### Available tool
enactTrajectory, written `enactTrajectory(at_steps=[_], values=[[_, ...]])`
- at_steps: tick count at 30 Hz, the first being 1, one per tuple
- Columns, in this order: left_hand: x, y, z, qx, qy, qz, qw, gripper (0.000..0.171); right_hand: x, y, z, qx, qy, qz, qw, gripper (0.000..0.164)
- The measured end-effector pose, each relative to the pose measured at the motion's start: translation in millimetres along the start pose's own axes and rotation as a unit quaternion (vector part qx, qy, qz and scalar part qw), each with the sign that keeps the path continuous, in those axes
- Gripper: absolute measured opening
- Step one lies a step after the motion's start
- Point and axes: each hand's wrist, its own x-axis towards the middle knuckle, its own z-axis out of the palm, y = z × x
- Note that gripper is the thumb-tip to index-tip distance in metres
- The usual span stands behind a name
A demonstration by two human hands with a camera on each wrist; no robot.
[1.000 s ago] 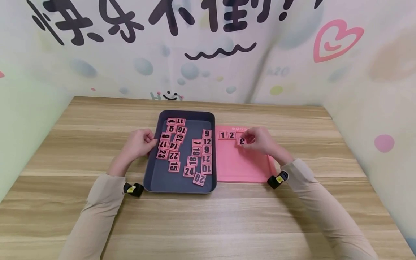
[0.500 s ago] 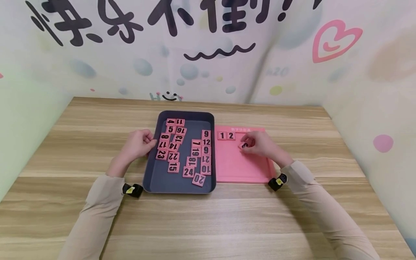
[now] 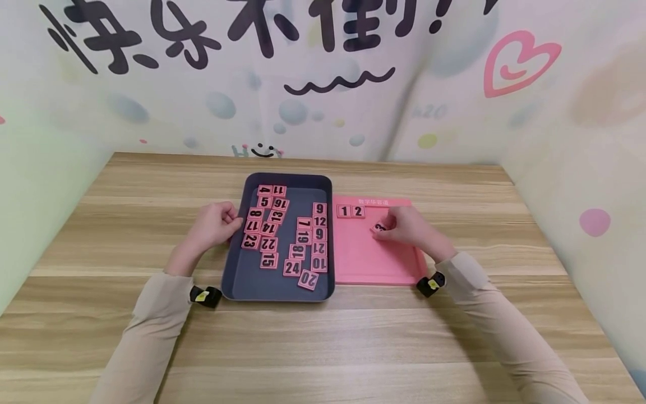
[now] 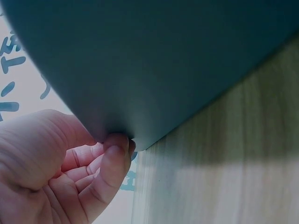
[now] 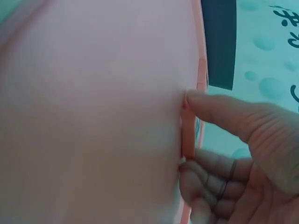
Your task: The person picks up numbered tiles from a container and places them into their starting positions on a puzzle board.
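Tile 3 (image 3: 379, 227) is pinched in the right hand (image 3: 407, 225), over the board (image 3: 373, 261); contact with the board is hard to confirm. Tile 1 (image 3: 344, 211) and tile 2 (image 3: 358, 211) sit side by side, upper left. The other tiles (image 3: 303, 237) lie unsorted in the tray (image 3: 252, 289), its left rim gripped by the left hand (image 3: 214, 224). Below: wood-grain table (image 3: 303, 353). Behind: wall (image 3: 323, 132) with black lettering (image 3: 113, 40).

Head cam's up high, facing forward and down at the wood-grain table (image 3: 323, 348). Left wrist cam's crazy close to the dark grey rectangular tray (image 4: 140, 60), facing the printed white wall (image 3: 323, 118); right wrist cam's just as tight on the flat pink square board (image 5: 103, 112), wall behind. Head shares tray with left, board with right.
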Motion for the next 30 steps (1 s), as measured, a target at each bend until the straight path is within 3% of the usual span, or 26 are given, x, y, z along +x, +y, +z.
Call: enactTrajectory(at_steps=[3,7,13,16,22,30], values=[[-0.2,0.2,0.2,0.002,0.000,-0.002,1.0000,0.011,0.0,-2.2,0.1,-0.001,-0.001,0.021,1.000,0.045],[-0.3,-0.2,0.4,0.003,-0.001,-0.002,1.0000,0.011,-0.6,-3.0,-3.8,0.004,-0.007,0.031,0.999,0.033],[-0.2,0.1,0.2,-0.002,-0.002,0.000,1.0000,0.011,-0.4,0.6,-9.6,0.014,-0.035,-0.033,0.999,0.034],[0.0,-0.2,0.1,-0.004,-0.003,0.000,1.0000,0.010,1.3,2.0,-9.4,0.015,-0.037,-0.045,0.998,0.028],[0.1,-1.6,0.3,-0.007,-0.004,-0.002,1.0000,0.010,7.5,0.5,-7.2,0.014,-0.013,-0.032,0.999,0.023],[0.2,-2.1,0.7,-0.010,-0.004,-0.009,0.9999,0.009,18.0,-4.9,-4.1,0.002,0.009,0.023,1.000,0.024]])
